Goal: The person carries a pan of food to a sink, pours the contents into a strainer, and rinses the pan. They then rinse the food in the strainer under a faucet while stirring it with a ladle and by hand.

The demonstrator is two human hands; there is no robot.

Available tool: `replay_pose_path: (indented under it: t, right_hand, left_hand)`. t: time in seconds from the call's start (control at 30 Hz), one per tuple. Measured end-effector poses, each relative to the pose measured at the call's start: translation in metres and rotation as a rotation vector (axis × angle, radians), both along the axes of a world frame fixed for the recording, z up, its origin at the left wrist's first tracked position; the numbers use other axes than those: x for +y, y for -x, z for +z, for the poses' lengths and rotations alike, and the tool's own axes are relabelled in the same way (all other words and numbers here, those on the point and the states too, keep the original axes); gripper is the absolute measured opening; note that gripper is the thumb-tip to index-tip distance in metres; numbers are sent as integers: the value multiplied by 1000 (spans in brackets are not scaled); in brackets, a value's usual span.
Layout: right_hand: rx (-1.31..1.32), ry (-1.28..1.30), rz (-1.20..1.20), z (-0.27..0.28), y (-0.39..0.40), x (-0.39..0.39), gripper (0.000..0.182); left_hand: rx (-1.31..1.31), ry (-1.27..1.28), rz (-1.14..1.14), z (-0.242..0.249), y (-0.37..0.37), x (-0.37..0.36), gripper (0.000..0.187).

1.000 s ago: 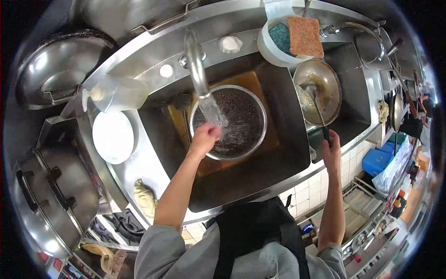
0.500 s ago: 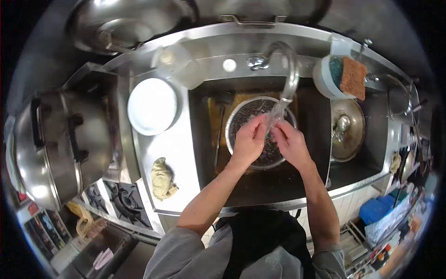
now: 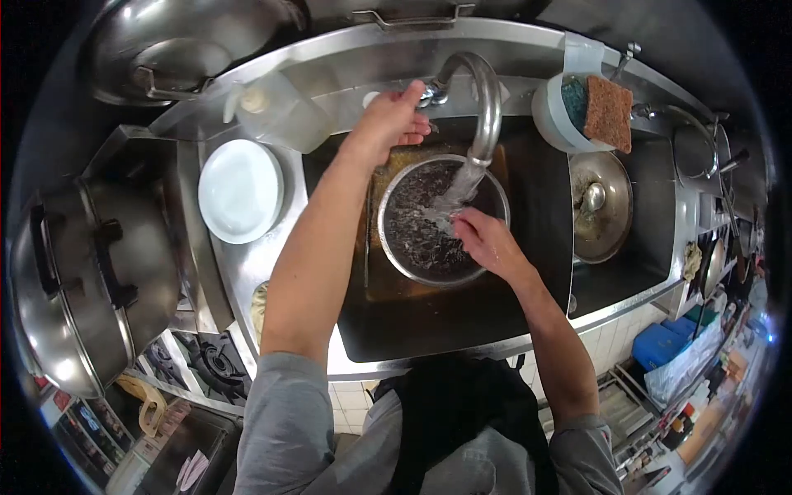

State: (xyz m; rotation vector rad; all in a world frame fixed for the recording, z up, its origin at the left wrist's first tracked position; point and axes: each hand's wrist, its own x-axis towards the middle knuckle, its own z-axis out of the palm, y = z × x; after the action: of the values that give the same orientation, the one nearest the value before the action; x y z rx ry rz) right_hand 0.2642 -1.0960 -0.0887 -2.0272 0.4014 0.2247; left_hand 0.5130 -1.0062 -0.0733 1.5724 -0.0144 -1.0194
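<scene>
My left hand (image 3: 389, 125) is stretched out to the base of the faucet (image 3: 487, 99). Its thumb lies right at the tap's lever, and the other fingers are apart and slightly bent below it. Water (image 3: 462, 190) pours from the curved spout into a round metal bowl (image 3: 384, 231) that stands in the sink. At the bowl's right side my right hand (image 3: 491, 243) hangs over the water, fingers pressed together beside the stream. Whatever is between those fingertips, I cannot tell.
White plates (image 3: 241, 191) and a cloudy plastic jug (image 3: 285, 115) stand on the left counter. A brown scouring pad (image 3: 608, 115) leans in a white tub (image 3: 551, 115) behind the right basin, which contains a metal pan (image 3: 610, 219) with a ladle (image 3: 594, 196).
My left hand has left the bowl and moved up and left to the faucet lever. My right hand stays over the bowl. The view has shifted a little.
</scene>
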Motion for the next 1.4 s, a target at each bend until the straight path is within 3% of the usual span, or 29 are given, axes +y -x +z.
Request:
replay_pose_path:
  t: [0.1, 0.13, 0.2, 0.27, 0.37, 0.4, 0.47, 0.53, 0.6, 0.63, 0.67, 0.7, 0.73, 0.8, 0.83, 0.93, 1.0, 1.13, 1.2, 1.33, 1.4]
  right_hand:
    - [-1, -43, -152, -21, 55, -11, 22]
    - [107, -51, -203, -24, 72, -14, 22]
    - [217, -59, -267, -32, 101, -18, 21]
    - [207, -12, -331, -43, 124, -16, 20]
    - [143, 117, -314, -58, 141, -13, 23]
    - [143, 119, -320, -62, 143, -15, 23]
    - [125, 147, -307, -68, 141, -15, 30]
    - [78, 163, -305, -83, 137, -20, 34]
    - [32, 184, -306, -96, 134, -23, 38]
    - [38, 189, -363, -101, 130, -25, 39]
    - [46, 198, -427, -104, 126, -29, 41]
    - [48, 205, -445, -106, 123, -34, 41]
    - [43, 186, -456, -109, 120, -38, 41]
    - [48, 170, -484, -114, 119, -44, 42]
    - [112, 123, -519, -116, 117, -47, 43]
    - [202, 46, -579, -122, 112, -49, 46]
    - [232, 17, -603, -129, 109, -49, 47]
    - [231, -5, -630, -162, 119, -50, 46]
    - [208, -21, -631, -176, 123, -52, 44]
    - [310, -169, -683, -183, 123, -56, 28]
    - [375, -215, -705, -179, 125, -53, 24]
  left_hand:
    - [224, 200, -64, -15, -12, -1, 48]
    - [234, 198, -73, -17, -12, 1, 48]
    - [26, 146, -60, -14, -11, 0, 47]
    - [-1, 115, -75, -13, -12, 1, 46]
    - [-444, -2, -206, -17, -12, 0, 39]
    - [-444, 2, -211, -16, -10, -2, 39]
    - [-920, -321, -302, -2, -3, -3, 39]
    - [-901, -337, -269, 4, 9, -3, 40]
    - [-969, -287, -112, 0, 21, 0, 41]
    - [-991, -135, 72, -19, 31, 4, 40]
    - [-856, 50, 220, -46, 38, 14, 34]
    - [-934, 203, 345, -42, 61, 21, 26]
    - [-841, 207, 403, -47, 81, 33, 25]
    - [-749, 107, 444, -77, 116, 63, 29]
    - [-635, -65, 389, -107, 128, 85, 34]
    - [-370, -211, 397, -196, 159, 129, 47]
    - [-208, -288, 278, -212, 161, 139, 39]
    - [-230, -394, 137, -235, 158, 144, 23]
    - [-70, -332, 223, -249, 157, 144, 16]
    - [-104, -240, 464, -236, 159, 118, 13]
    - [-102, -240, 480, -232, 157, 117, 14]
